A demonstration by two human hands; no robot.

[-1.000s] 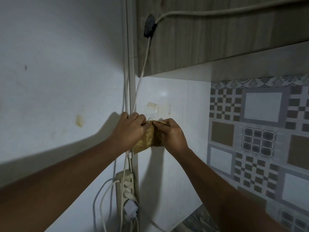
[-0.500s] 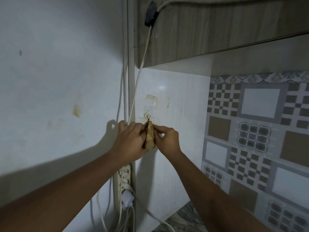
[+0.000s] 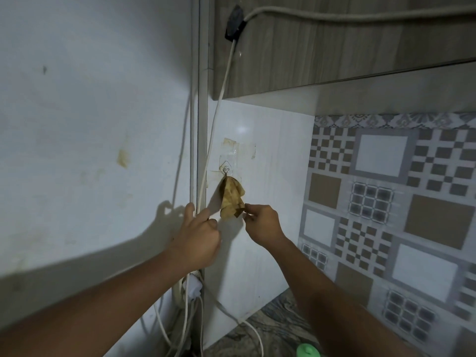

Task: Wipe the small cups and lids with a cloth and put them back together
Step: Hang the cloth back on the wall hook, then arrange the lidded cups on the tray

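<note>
Now | right hand (image 3: 260,224) pinches hanging cloth (image 3: 231,198)'s lower corner; left hand (image 3: 199,237) loosely curled, empty

Just above our right hand (image 3: 260,224) hangs the cloth (image 3: 231,198); it is a soft woven fabric, yellow-brown, matt and creased, with darker stains. It hangs from a small hook (image 3: 226,170) that looks like thin shiny metal on a clear glossy plastic pad. The panel (image 3: 270,202) behind our hands is smooth and slightly glossy, with a light reflection. To the left of our left hand (image 3: 199,237) the wall (image 3: 90,150) is painted, matt and a little rough, with yellowish marks. The cables (image 3: 213,119) above this hand have a smooth pale plastic coat. High above, the cabinet (image 3: 334,42) shows a matt wood-grain finish. To the right of our right hand the tiles (image 3: 386,202) look smooth, with a printed pattern.
</note>
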